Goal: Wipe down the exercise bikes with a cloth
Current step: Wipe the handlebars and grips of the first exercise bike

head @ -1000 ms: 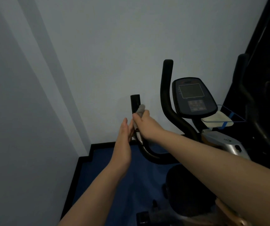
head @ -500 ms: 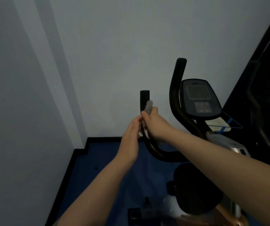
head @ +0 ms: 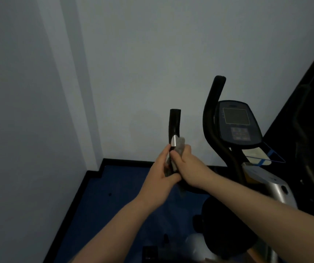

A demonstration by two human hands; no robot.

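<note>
An exercise bike with black curved handlebars stands before me, its left handlebar [head: 174, 122] upright in the middle of the view. My right hand [head: 188, 168] grips a grey cloth [head: 180, 147] wrapped against that bar, just below a silver sensor band [head: 173, 143]. My left hand [head: 161, 175] closes on the same bar from the left, thumb under my right hand. The right handlebar [head: 212, 118] rises beside the console [head: 237, 124] with its dark screen. The black saddle [head: 226, 224] lies below my right forearm.
Pale walls meet in a corner at the left. Blue floor mat [head: 114, 196] with a black border lies beneath. A silver bike body [head: 270, 185] and a holder with white paper [head: 256, 156] sit under the console. Dark equipment [head: 313, 139] fills the right edge.
Both hands have slid down the left handlebar with the cloth, uncovering the silver band. My left hand has gone from flat beside the bar to closed on it.
</note>
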